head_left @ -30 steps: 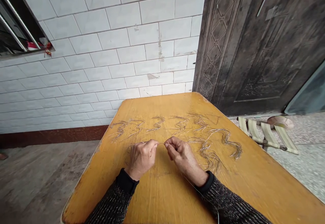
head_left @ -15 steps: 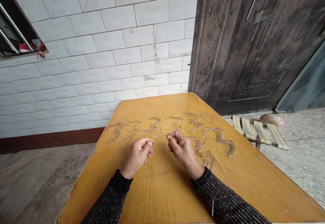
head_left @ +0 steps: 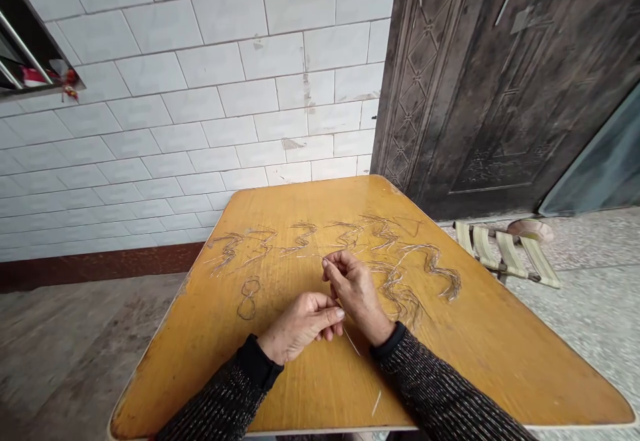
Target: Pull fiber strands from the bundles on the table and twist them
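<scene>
"Yellow-brown wood for the table (head_left: 310, 394), varnish worn. From the head view, how do the hands stand?"

"Close together over the table's middle. The right hand (head_left: 356, 288), on the far side, is pinched on a thin strand (head_left: 352, 342), wire by its look. The left hand (head_left: 305, 326), nearer, is also pinched, seemingly on the same strand; fingers hide the exact contact."

"Run of the strand?"

"One end appears to point left past the right fingertips; the other trails toward the near edge. Whether the pale length (head_left: 377, 403) there belongs to it, I cannot tell."

"Changes?"

"Half a second ago the left hand stood farther left, apparently clear of the strand. It has since crossed to the right hand's near side. My judgement: two points of control now, not one."

"Other material?"

"Figure-eight loop (head_left: 248, 296) at left, now uncovered. Wavy bundles (head_left: 304, 238) in a far row. One tangled bundle (head_left: 397, 289) just right of the right hand; contact undetermined."
</scene>
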Motion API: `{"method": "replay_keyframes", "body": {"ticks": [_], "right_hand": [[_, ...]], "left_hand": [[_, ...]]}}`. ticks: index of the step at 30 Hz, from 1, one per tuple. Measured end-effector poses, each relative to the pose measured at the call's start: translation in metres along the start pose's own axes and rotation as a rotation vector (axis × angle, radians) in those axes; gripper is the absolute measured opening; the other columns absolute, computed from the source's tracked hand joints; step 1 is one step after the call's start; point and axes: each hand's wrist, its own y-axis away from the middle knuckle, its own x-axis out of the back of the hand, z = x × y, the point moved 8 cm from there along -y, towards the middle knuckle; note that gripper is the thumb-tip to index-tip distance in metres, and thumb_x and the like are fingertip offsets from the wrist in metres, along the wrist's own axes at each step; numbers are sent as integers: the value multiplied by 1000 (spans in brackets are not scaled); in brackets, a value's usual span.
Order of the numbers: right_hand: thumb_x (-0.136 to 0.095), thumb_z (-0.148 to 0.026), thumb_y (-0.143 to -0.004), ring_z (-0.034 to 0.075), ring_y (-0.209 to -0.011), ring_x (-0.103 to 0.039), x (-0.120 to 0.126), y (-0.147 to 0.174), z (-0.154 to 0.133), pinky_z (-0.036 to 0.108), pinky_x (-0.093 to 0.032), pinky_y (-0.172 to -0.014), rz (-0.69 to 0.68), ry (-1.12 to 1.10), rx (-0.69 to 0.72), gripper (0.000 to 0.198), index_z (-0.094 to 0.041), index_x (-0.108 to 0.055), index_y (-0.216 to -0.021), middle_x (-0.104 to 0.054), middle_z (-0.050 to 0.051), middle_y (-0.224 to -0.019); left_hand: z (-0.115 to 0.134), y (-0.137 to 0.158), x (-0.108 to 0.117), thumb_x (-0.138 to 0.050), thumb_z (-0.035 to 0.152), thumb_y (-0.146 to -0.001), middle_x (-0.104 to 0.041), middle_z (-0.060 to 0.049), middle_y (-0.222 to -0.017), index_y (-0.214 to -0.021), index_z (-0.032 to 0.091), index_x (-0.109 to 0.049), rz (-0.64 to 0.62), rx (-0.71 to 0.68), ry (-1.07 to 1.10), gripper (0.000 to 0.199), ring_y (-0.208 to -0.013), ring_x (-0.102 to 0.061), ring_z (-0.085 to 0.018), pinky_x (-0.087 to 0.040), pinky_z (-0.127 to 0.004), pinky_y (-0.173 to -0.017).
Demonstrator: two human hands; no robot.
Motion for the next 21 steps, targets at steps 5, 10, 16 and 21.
{"method": "replay_keyframes", "body": {"ticks": [5, 10, 16, 21], "right_hand": [[-50, -36, -79, 5, -38, -41, 3, -3, -4, 17, -33, -36, -8, -87, -6, 21, -16, -49, -72, -50, -3, -55], [-52, -36, -79, 5, -36, -41, 6, -6, -5, 17, -32, -35, -13, -119, -9, 23, -16, -48, -67, -51, -3, -54], [-55, -39, -76, 5, -34, -41, 10, -8, -3, 17, -32, -35, -26, -183, -39, 26, -16, -49, -65, -52, -3, -51], [-59, -40, -71, 4, -31, -38, 11, -9, 0, 17, -28, -32, -36, -254, -82, 27, -16, -49, -63, -51, -4, -47]], "left_hand": [[-4, 2, 2, -57, 35, -75, -55, 1, -62, -70, 13, -50, 22, 33, 59, 25, -48, -43, -4, -26, -19, -46], [-1, 3, 1, -52, 33, -79, -60, -2, -73, -79, 13, -49, 33, -30, 49, 21, -50, -46, -4, -28, -18, -45], [6, 5, -3, -49, 37, -81, -54, 2, -61, -85, 12, -53, -4, -67, 13, 26, -44, -43, -4, -30, -18, -44], [8, 8, -4, -48, 36, -82, -53, 2, -60, -87, 11, -56, -24, -70, -95, 27, -42, -42, -3, -29, -18, -43]]}}
